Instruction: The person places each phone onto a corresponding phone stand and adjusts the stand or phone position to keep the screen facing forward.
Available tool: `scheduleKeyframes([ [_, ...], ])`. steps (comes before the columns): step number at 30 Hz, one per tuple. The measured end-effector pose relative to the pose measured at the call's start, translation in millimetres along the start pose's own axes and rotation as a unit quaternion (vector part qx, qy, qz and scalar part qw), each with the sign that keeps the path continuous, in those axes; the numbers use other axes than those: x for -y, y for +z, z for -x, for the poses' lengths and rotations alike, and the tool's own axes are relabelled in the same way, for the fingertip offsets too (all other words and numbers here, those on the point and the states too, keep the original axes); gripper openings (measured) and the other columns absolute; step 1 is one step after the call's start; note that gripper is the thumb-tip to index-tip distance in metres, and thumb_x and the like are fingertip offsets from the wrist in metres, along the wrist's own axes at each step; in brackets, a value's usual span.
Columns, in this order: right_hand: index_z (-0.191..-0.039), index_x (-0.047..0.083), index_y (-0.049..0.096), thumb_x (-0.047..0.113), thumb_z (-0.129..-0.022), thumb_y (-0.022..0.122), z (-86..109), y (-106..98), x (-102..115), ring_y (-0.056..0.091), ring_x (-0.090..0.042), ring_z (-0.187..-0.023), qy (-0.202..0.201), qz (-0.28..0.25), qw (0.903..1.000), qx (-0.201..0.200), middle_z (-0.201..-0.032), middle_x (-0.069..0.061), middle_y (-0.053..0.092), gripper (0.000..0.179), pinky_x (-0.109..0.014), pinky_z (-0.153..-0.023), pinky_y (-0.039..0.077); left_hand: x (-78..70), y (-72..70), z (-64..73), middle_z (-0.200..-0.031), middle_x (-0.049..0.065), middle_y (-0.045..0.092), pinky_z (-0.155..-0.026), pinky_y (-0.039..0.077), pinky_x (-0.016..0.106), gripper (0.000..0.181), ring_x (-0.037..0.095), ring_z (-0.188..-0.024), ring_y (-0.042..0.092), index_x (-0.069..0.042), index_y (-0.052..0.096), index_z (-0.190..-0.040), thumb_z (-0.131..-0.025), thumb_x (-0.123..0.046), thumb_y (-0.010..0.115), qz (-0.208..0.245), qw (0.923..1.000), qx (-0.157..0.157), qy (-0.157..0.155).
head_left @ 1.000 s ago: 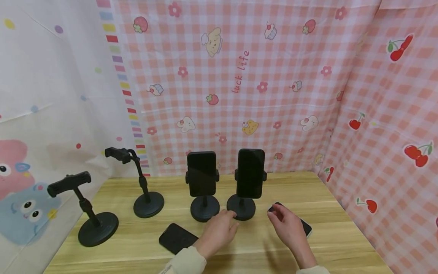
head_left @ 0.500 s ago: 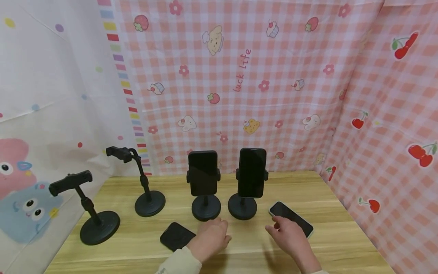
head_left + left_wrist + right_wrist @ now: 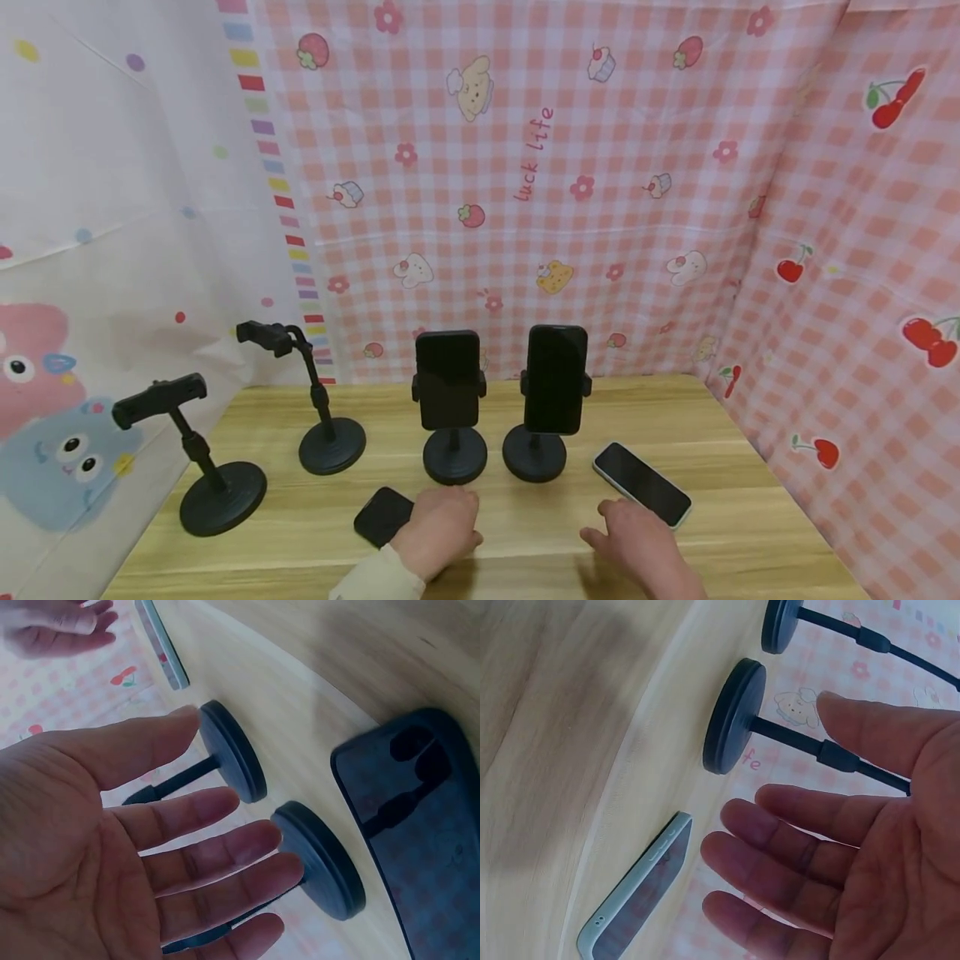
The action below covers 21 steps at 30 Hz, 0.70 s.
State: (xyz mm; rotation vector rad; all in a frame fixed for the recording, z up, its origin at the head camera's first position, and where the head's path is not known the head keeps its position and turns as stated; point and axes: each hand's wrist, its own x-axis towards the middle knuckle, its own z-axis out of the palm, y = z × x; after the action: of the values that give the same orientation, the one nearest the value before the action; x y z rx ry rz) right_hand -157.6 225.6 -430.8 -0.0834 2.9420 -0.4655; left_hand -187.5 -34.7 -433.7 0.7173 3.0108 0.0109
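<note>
My left hand (image 3: 438, 529) is over the wooden table beside a black phone (image 3: 381, 515) lying flat, hiding part of it. Its fingers are loosely extended and empty in the left wrist view. My right hand (image 3: 637, 542) hovers just in front of a pale-edged phone (image 3: 643, 483) that lies flat. Relaxed, empty fingers show in the right wrist view. Beyond the hands, two black phone stands (image 3: 454, 457) each hold an upright dark phone, the left phone (image 3: 447, 379) and the right phone (image 3: 555, 379), between side clamps.
Two more black stands with no phone are at the left, a nearer stand (image 3: 223, 497) and a farther stand (image 3: 332, 446). A pink checked cloth (image 3: 510, 167) hangs behind the table (image 3: 675, 417) and along its right side.
Both hands have drawn back toward the near edge, the left away from the stand bases and the right off the pale-edged phone. The phones and stands stay in place.
</note>
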Motion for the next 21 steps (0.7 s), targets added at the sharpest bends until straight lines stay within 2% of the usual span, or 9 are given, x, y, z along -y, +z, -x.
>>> scheduleKeyframes([
  [4,-0.105,-0.002,0.068,0.035,-0.088,0.074,2.1,2.5,1.3,0.064,-0.027,-0.086,-0.001,0.008,0.9997,0.024,-0.093,-0.01,0.068,0.041,-0.051,-0.083,0.051,8.6,-0.5,6.2,-0.065,-0.004,0.051,-0.054,0.047,0.035,0.032,0.012,-0.059,0.052,-0.016,0.057,-0.071,-0.079,-0.033,0.082,0.03,0.9994,0.012,-0.015],
  [7,-0.1,-0.002,0.068,0.035,-0.087,0.075,4.4,6.6,2.3,0.062,-0.025,-0.08,-0.008,0.02,0.9994,0.027,-0.088,-0.009,0.067,0.04,-0.049,-0.079,0.053,14.8,0.4,10.1,-0.065,-0.004,0.049,-0.054,0.046,0.035,0.031,0.012,-0.059,0.049,-0.016,0.056,-0.071,-0.079,-0.032,0.082,0.044,0.9982,0.025,-0.03],
  [16,-0.1,-0.002,0.068,0.038,-0.084,0.077,8.9,11.0,4.4,0.057,-0.023,-0.076,0.029,0.004,0.998,0.056,-0.086,-0.008,0.064,0.043,-0.047,-0.078,0.053,32.8,2.0,20.5,-0.076,0.001,0.057,-0.059,0.047,0.04,0.03,0.017,-0.066,0.054,-0.012,0.065,-0.086,-0.081,-0.037,0.08,0.071,0.993,0.057,-0.075],
  [21,-0.099,-0.001,0.067,0.037,-0.084,0.078,10.8,11.2,1.6,0.055,-0.022,-0.075,0.042,0.003,0.997,0.064,-0.085,-0.007,0.063,0.042,-0.045,-0.077,0.052,46.3,-0.7,25.5,-0.083,0.003,0.061,-0.067,0.05,0.045,0.031,0.023,-0.075,0.059,-0.011,0.069,-0.094,-0.082,-0.038,0.08,0.074,0.9907,0.066,-0.094],
])
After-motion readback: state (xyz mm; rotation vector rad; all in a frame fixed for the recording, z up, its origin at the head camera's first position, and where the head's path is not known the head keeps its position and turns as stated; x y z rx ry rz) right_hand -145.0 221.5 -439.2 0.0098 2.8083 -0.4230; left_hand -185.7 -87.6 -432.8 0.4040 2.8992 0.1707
